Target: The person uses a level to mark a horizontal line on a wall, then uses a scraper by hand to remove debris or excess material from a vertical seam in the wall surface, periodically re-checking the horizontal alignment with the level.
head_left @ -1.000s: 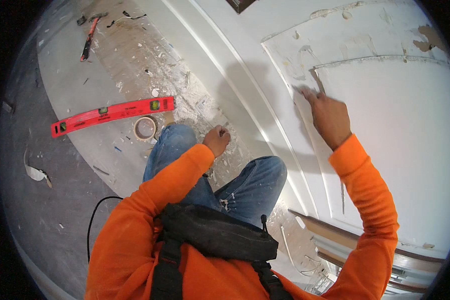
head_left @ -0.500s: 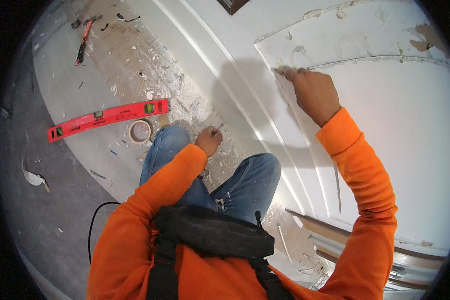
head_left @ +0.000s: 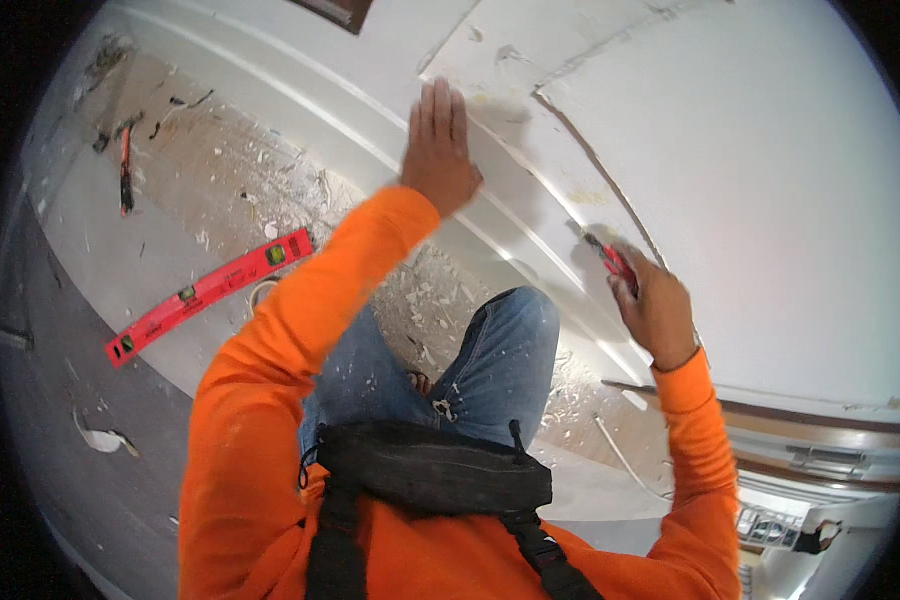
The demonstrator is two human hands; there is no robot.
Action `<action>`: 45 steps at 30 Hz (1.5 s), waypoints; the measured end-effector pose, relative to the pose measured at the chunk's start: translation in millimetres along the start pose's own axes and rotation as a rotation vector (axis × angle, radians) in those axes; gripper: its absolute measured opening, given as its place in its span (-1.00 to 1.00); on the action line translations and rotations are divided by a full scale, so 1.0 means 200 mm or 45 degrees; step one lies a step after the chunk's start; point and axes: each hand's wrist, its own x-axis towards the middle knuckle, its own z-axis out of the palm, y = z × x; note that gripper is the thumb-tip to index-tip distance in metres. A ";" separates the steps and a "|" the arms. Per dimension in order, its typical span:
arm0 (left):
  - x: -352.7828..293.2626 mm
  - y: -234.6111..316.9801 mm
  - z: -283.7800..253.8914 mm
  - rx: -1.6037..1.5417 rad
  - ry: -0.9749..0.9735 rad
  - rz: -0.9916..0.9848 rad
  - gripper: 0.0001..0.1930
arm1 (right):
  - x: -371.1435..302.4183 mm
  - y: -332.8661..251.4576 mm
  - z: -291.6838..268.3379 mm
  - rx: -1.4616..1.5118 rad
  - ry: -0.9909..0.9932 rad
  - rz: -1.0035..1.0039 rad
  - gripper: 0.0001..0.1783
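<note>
My left hand [head_left: 440, 150] lies flat with its fingers stretched out against the white wall, near the corner of a cut in the panel. Lower along the wall, my right hand [head_left: 658, 310] is closed round a red and black utility knife [head_left: 613, 260]. The knife's dark end points up and left, just above the white moulding, and its blade is too small to make out. A raised cut edge [head_left: 600, 165] of the white wall panel [head_left: 770, 200] runs down to just beyond my right hand.
White debris [head_left: 435, 300] covers the floor along the moulding. To the left lie a red spirit level [head_left: 210, 294], a hammer [head_left: 125, 180] and a partly hidden tape roll [head_left: 260, 294]. A trowel-like tool [head_left: 102, 439] sits farther left. Another person [head_left: 818, 540] appears far off at the lower right.
My left hand has risen from near my knee to the wall and opened flat. My right hand has come down the wall with the knife, which now shows clearly. The view has turned.
</note>
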 end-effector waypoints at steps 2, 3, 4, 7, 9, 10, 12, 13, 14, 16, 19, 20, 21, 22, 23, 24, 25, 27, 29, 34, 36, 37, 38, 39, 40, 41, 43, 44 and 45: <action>-0.05 0.22 0.07 0.194 -0.270 -0.045 -0.03 | -0.12 0.03 0.07 0.535 0.003 0.319 -0.71; -0.10 0.33 0.10 0.109 -0.332 0.005 -0.02 | -0.15 0.04 0.12 0.841 0.059 0.447 -0.73; -0.17 0.42 0.12 -0.078 -0.231 0.119 -0.15 | -0.18 0.03 0.18 1.153 0.114 0.579 -0.75; -0.39 0.52 0.11 -0.409 -0.532 0.456 -0.63 | -0.22 -0.03 0.34 1.762 0.383 0.695 -0.75; -0.48 0.44 0.07 -0.675 -0.574 0.252 -0.72 | -0.18 -0.08 0.44 1.946 0.399 0.631 -0.68; -0.50 0.37 0.05 -0.710 -0.533 0.122 -0.75 | -0.13 -0.11 0.49 1.906 0.189 0.696 -0.63; -0.49 0.20 -0.01 -0.799 -0.527 -0.217 -0.79 | 0.01 -0.18 0.58 2.040 -0.082 0.676 -0.55; -0.45 0.11 -0.04 -0.844 -0.554 -0.436 -0.80 | 0.10 -0.23 0.63 2.212 -0.150 0.597 -0.53; -0.40 0.05 -0.07 -0.958 -0.496 -0.551 -0.78 | 0.19 -0.28 0.66 2.281 -0.180 0.481 -0.53; -0.29 -0.03 -0.12 -1.173 -0.371 -0.774 -0.74 | 0.37 -0.38 0.69 2.271 -0.136 0.291 -0.54; -0.10 -0.06 -0.19 -1.356 -0.277 -0.899 -0.72 | 0.53 -0.48 0.66 2.320 -0.106 0.252 -0.54; -0.05 -0.06 -0.19 -1.357 -0.283 -0.922 -0.72 | 0.57 -0.49 0.64 2.416 -0.090 0.186 -0.54; 0.00 -0.05 -0.20 -1.381 -0.268 -0.907 -0.72 | 0.59 -0.50 0.62 2.416 -0.131 0.262 -0.54; 0.03 -0.03 -0.19 -1.395 -0.279 -0.929 -0.73 | 0.61 -0.49 0.60 2.446 -0.139 0.268 -0.54; 0.06 -0.01 -0.18 -1.411 -0.280 -0.952 -0.75 | 0.63 -0.48 0.58 2.491 -0.149 0.243 -0.55; 0.07 0.00 -0.17 -1.434 -0.276 -0.964 -0.75 | 0.63 -0.47 0.57 2.464 -0.135 0.256 -0.58; 0.08 0.02 -0.15 -1.419 -0.273 -0.989 -0.77 | 0.63 -0.45 0.57 2.489 -0.155 0.276 -0.59; 0.07 0.05 -0.12 -1.399 -0.264 -1.023 -0.78 | 0.62 -0.42 0.58 2.544 -0.185 0.314 -0.63; 0.06 0.08 -0.10 -1.434 -0.255 -1.070 -0.78 | 0.60 -0.41 0.60 2.485 -0.085 0.239 -0.66; 0.05 0.16 -0.05 -1.446 -0.212 -1.117 -0.79 | 0.57 -0.34 0.64 2.533 -0.124 0.241 -0.73; 0.05 0.19 -0.03 -1.484 -0.215 -1.135 -0.79 | 0.57 -0.33 0.63 2.597 -0.097 0.206 -0.74; 0.05 0.21 -0.02 -1.487 -0.220 -1.135 -0.80 | 0.55 -0.33 0.64 2.584 -0.085 0.260 -0.74; 0.04 0.22 -0.01 -1.491 -0.222 -1.137 -0.81 | 0.54 -0.33 0.64 2.583 -0.059 0.294 -0.74; 0.03 0.23 0.00 -1.495 -0.222 -1.137 -0.81 | 0.53 -0.33 0.65 2.570 -0.056 0.339 -0.75; 0.02 0.24 0.00 -1.495 -0.224 -1.135 -0.81 | 0.52 -0.34 0.66 2.592 0.006 0.331 -0.75; 0.02 0.24 0.01 -1.500 -0.224 -1.130 -0.81 | 0.51 -0.34 0.68 2.598 0.046 0.333 -0.75; 0.01 0.26 0.03 -1.504 -0.222 -1.141 -0.81 | 0.49 -0.34 0.71 2.633 0.094 0.350 -0.75; 0.00 0.27 0.04 -1.506 -0.213 -1.153 -0.82 | 0.48 -0.34 0.72 2.657 0.100 0.356 -0.74; 0.00 0.28 0.04 -1.497 -0.172 -1.168 -0.82 | 0.48 -0.34 0.72 2.708 0.141 0.289 -0.73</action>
